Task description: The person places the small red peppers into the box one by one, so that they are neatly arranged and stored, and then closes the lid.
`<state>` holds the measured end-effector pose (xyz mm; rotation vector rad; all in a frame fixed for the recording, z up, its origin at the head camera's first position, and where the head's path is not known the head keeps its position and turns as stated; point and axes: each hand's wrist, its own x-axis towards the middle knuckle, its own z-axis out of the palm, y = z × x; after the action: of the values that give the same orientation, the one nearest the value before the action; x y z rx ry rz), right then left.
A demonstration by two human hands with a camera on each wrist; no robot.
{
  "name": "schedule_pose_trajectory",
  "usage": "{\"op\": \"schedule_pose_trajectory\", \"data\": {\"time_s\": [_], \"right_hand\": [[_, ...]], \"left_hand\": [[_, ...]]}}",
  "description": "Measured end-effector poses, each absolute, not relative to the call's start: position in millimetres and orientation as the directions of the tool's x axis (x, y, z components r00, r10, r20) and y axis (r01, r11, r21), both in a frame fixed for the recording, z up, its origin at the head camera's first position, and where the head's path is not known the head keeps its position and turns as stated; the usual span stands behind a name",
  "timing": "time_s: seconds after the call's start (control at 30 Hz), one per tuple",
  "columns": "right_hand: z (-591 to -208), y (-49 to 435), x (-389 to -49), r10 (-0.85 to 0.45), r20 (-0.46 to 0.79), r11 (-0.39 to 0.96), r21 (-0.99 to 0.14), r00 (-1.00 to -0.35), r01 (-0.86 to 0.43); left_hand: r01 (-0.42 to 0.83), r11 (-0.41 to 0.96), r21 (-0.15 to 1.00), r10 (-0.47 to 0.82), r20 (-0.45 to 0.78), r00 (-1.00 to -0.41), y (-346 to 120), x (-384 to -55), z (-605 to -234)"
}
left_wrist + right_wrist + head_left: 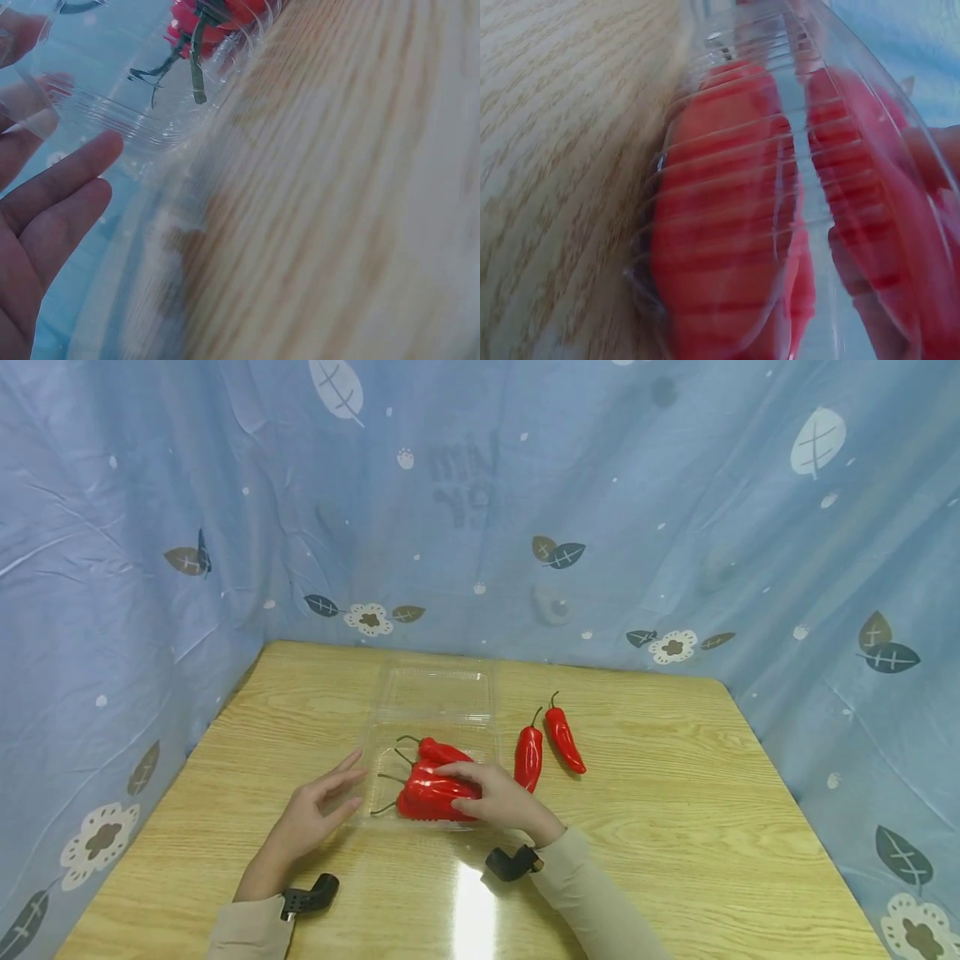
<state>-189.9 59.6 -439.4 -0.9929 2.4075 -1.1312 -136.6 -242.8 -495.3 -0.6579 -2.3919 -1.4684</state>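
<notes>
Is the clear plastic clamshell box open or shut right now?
Open. The clamshell box has its lid laid back flat on the table, and red peppers lie uncovered in the tray under the right hand.

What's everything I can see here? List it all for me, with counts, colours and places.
Peppers in container: three, red with green stems, in the tray.
Loose peppers: two, red, on the table right of the container.
Clamshell container: one, clear plastic, lid open toward the back, table centre.
Table: one, light wood.
Cloth backdrop: blue with a leaf and flower print, behind and to both sides.
Wrist cameras: two, black, one on each wrist.
Left hand: fingers straight, at the container's left edge.
Right hand: resting on the peppers in the container.
</notes>
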Motion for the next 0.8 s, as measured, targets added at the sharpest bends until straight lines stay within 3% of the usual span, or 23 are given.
{"op": "schedule_pose_trajectory", "data": {"time_s": [0.43, 0.8], "right_hand": [[-438.1, 57.4, -189.8, -0.718, -0.069, 0.509, -0.731, -0.693, -0.454], [-438.7, 55.8, -190.6, -0.729, -0.061, 0.51, -0.712, -0.682, -0.482]], "left_hand": [[0.493, 0.39, 0.778, 0.246, 0.428, -0.87, -243.3, -137.4, -497.4], [0.482, 0.409, 0.775, 0.254, 0.411, -0.876, -243.8, -136.7, -497.5]]}}
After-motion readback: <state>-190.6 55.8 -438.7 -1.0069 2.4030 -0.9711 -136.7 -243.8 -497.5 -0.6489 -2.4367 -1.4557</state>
